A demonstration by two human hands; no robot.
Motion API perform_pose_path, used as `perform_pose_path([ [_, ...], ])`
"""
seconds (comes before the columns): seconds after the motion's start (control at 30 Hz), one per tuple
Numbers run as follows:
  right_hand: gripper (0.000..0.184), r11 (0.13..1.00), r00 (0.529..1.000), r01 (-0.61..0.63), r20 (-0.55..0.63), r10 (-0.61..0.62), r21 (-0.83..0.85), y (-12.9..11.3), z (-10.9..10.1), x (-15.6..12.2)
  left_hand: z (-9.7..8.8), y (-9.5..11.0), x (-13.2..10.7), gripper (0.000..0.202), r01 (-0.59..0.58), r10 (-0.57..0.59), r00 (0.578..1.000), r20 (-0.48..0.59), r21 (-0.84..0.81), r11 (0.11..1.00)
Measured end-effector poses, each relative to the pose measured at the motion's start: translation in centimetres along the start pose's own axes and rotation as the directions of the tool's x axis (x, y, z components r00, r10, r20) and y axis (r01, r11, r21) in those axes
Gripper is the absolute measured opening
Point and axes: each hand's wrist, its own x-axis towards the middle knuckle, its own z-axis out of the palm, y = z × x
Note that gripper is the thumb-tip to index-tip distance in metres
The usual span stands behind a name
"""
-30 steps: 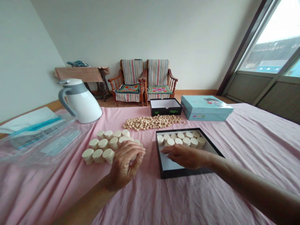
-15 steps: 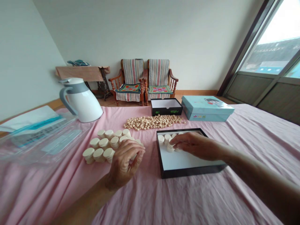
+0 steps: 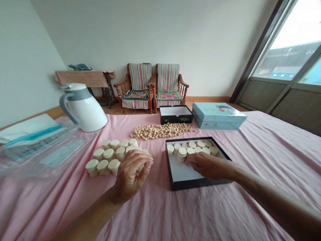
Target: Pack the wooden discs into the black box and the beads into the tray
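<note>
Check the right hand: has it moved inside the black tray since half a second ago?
Yes. The right hand has drawn back from the row of stacked discs at the far wall of the black tray, toward the near wall.

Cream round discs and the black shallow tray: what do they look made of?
Cream round discs: probably wood or pressed material, matt, uniform pale faces; cannot tell for sure. Black shallow tray: likely cardboard, thin straight walls, white matt inside. Right hand rests inside it.
</note>
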Motion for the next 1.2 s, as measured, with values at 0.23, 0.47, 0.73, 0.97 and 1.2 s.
perform_pose_path([
  [0.23,0.030,0.976,0.984,-0.064,-0.152,0.097,0.210,1.1,-4.4,-1.5,-0.2,0.0,0.1,0.013,-0.008,0.008,1.000,-0.021,0.007,1.000],
  [0.47,0.027,0.968,0.915,-0.135,-0.347,0.203,0.211,1.5,-7.5,-2.4,-1.1,0.0,0.8,0.014,-0.004,0.008,0.998,-0.063,0.059,0.998],
  [0.73,0.025,0.973,0.923,-0.128,-0.337,0.187,0.190,1.1,-6.0,-1.2,-3.4,-1.4,-0.7,0.016,0.020,-0.015,0.999,-0.036,0.153,0.988],
  [0.97,0.025,0.978,0.952,-0.011,-0.296,0.074,0.209,-1.0,-4.1,2.3,-4.6,-3.0,-1.8,0.015,0.065,-0.032,0.988,-0.153,0.214,0.975],
  [1.2,0.025,0.973,0.947,0.154,-0.308,-0.096,0.171,-5.7,-3.0,6.3,-5.6,-4.2,-2.2,0.016,0.139,-0.092,0.969,-0.229,0.197,0.970],
])
